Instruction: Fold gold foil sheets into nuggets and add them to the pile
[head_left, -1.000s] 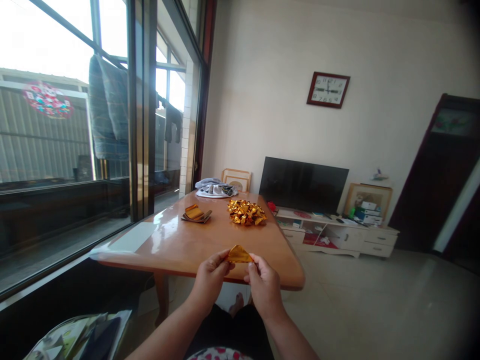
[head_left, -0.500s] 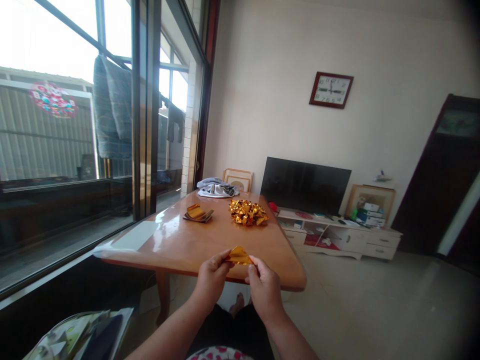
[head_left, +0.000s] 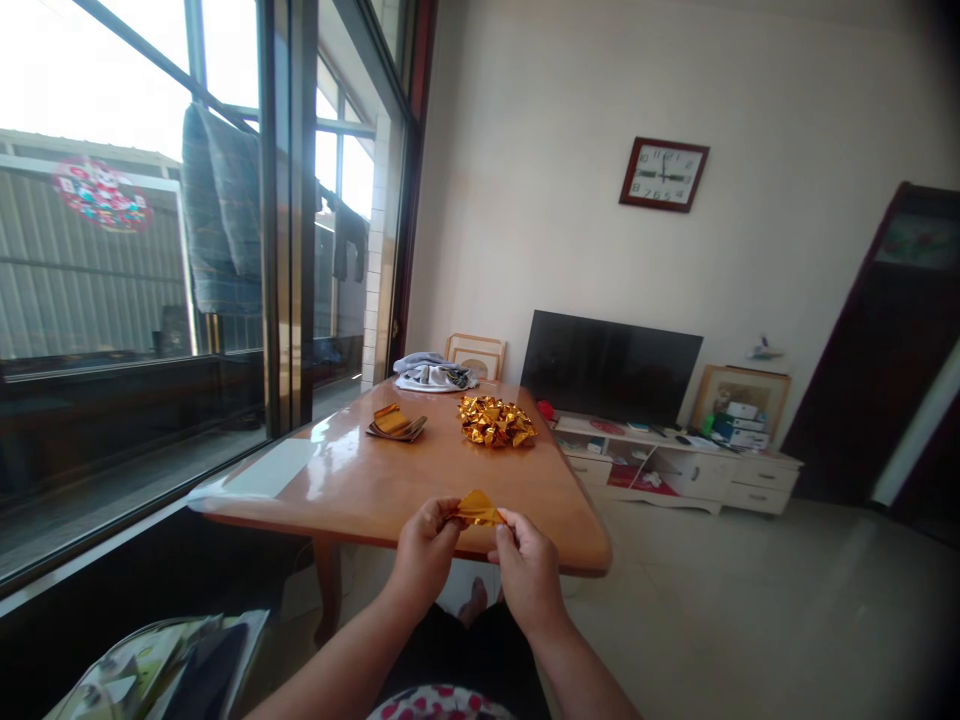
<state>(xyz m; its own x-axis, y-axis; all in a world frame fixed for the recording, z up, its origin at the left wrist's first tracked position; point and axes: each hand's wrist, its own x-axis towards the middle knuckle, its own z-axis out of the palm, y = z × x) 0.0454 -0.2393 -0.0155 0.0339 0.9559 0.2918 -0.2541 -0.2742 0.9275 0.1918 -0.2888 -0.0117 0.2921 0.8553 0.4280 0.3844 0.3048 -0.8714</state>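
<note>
A shiny gold foil paper (head_left: 478,507), folded with a pointed top, is stretched between my two hands over the near edge of the wooden table (head_left: 360,485). My left hand (head_left: 429,545) pinches its left end, thumb against fingers. The right end is pinched by my right hand (head_left: 527,560). Beyond them lies a heap of folded gold foil pieces (head_left: 496,422). To its left is a small stack of gold foil sheets (head_left: 395,424), the top one curling up.
Grey cloth (head_left: 433,373) lies bundled at the table's far end. Past the table stand a television (head_left: 611,365) and a low white cabinet (head_left: 697,480). A large window (head_left: 135,300) runs along the left. A bag of papers (head_left: 172,665) sits at lower left.
The foil paper's point stands slightly higher between my fingers. Both hands keep their pinch and have barely shifted. The view has tilted a little.
</note>
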